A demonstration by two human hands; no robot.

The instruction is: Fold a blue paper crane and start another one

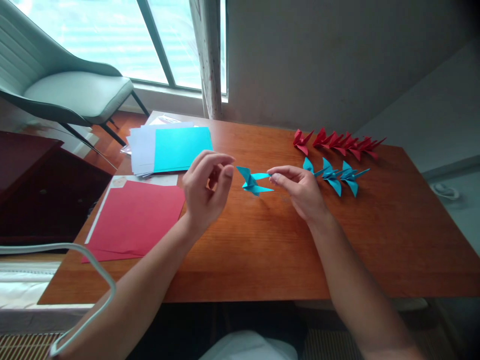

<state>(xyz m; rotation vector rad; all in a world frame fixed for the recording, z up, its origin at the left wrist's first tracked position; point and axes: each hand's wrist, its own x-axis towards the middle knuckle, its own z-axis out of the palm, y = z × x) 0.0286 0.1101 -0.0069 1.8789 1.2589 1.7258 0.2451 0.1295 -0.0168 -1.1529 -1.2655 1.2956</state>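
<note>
A blue origami crane [252, 183] is held just above the table, one of its points pinched between the thumb and forefinger of my right hand [296, 187]. To the left of the crane is my left hand [208, 182], its fingers curled in and the thumb tip close to the forefinger. Nothing shows in that hand, and a small gap separates it from the crane. Beyond my right hand stand three more blue paper cranes [332, 175] in a row, the nearest partly hidden by the hand.
Several red paper cranes [348, 143] line the table's [262, 260] back right. Blue paper [182, 149] lies over white sheets [143, 150] at the back left, with red paper [137, 217] in front. A pale cable [108, 277] crosses my left forearm. A chair [78, 95] stands by the window.
</note>
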